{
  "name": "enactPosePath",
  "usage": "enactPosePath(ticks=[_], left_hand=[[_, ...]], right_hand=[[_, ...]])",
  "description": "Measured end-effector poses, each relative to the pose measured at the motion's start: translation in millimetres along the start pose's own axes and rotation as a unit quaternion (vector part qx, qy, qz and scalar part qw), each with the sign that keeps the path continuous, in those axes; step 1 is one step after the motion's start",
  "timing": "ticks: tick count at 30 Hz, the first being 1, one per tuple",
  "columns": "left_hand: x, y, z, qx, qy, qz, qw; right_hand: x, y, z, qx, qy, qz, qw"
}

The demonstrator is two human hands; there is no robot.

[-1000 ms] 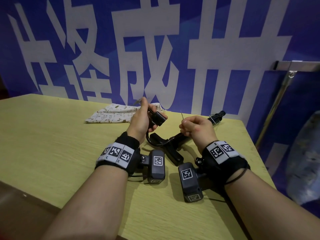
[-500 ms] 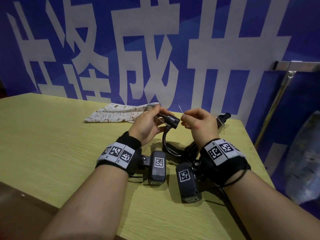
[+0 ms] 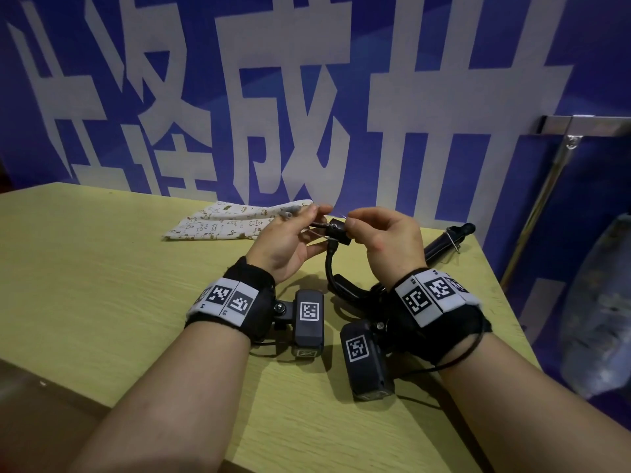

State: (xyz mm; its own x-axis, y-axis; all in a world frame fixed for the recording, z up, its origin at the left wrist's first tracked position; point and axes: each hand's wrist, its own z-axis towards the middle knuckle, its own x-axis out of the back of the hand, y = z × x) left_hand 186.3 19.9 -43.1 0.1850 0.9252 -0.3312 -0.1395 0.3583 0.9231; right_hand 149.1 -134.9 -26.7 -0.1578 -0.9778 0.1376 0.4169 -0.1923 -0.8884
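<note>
The pale yellow-green wooden table (image 3: 102,268) fills the lower left of the frame, and behind it hangs a blue banner with large white characters (image 3: 307,97). Near the table's far edge, left of centre, a white cloth printed with small brown figures (image 3: 222,221) lies flat.

On my left forearm sits a black wristband with square black-and-white markers (image 3: 228,298), and a small black camera block (image 3: 309,322) sticks out from it towards the middle.

My left hand (image 3: 286,244) is raised above the table just right of the cloth, palm turned inward. Its fingers are curled and its thumb and fingertips pinch the small black head (image 3: 338,232) of a black flexible-neck gadget (image 3: 329,268). The neck bends down from the head to a dark base that rests on the table between my wrists.

My right hand (image 3: 389,240) is just right of the head and touches it. Its fingers are curled tight, and thumb and forefinger pinch a thin metal pin (image 3: 343,218), which is too fine to see well.

Below is the right marker wristband (image 3: 433,295) with its own black camera block (image 3: 365,356).

Further right, near the table's far corner, a black handle with a wire clip (image 3: 444,240) lies on the table. A shiny metal rail (image 3: 580,126) crosses the upper right.
</note>
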Motion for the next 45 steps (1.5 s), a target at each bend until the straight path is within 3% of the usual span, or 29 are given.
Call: enactPosePath(ticks=[16, 45], left_hand=[[0.0, -1.7, -0.9, 0.006, -0.033, 0.001, 0.999], [-1.6, -1.7, -2.6, 0.004, -0.038, 0.032, 0.999]], right_hand=[[-2.4, 0.2, -0.7, -0.009, 0.002, -0.012, 1.000], [-2.3, -0.7, -5.0, -0.050, -0.061, 0.123, 0.989]])
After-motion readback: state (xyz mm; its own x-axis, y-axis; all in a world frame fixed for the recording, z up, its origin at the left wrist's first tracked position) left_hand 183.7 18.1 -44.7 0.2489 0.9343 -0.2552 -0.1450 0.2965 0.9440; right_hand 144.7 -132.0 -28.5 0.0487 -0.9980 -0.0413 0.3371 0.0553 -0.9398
